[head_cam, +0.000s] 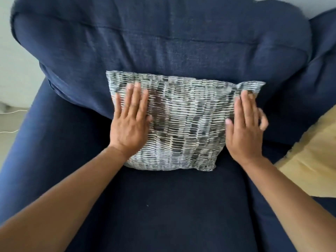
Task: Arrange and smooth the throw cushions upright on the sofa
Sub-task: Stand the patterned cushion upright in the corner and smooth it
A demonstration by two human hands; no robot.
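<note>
A grey, black and white patterned throw cushion stands upright on the navy sofa seat, leaning against the back cushion. My left hand lies flat on the cushion's left face, fingers spread. My right hand presses flat against the cushion's right edge, fingers pointing up, slightly blurred. Neither hand grips anything. At the right edge of the view lies a yellow cushion on the seat.
The sofa's left armrest runs along the left side. Pale floor with a thin white cable shows beyond it. A second navy back cushion sits at the right.
</note>
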